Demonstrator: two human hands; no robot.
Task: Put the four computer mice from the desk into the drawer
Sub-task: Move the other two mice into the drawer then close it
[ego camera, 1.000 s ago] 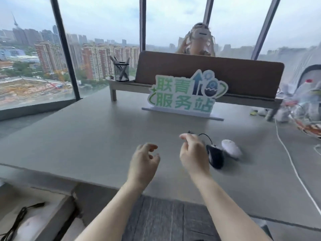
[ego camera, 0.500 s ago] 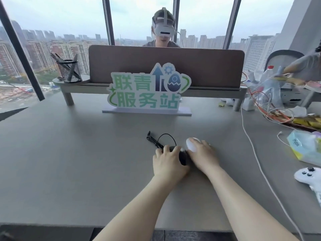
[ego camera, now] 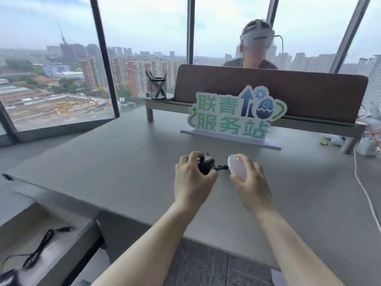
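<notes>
My left hand (ego camera: 192,180) is shut on a black wired mouse (ego camera: 206,164), lifted just above the grey desk (ego camera: 123,162), its bundled cable sticking out to the right. My right hand (ego camera: 250,182) grips a white mouse (ego camera: 237,166) beside it. At the bottom left the open drawer (ego camera: 68,240) shows a dark mouse (ego camera: 9,277) with its black cable (ego camera: 39,250) lying inside.
A green and white sign (ego camera: 237,118) stands behind my hands, in front of a brown divider (ego camera: 268,89). A mesh pen cup (ego camera: 157,88) sits on a low shelf. A person wearing a headset (ego camera: 257,41) sits opposite. A white cable (ego camera: 362,186) runs along the desk's right side.
Both hands have closed on the two mice and lifted them off the desk. My view has swung left, bringing the open drawer back into sight.
</notes>
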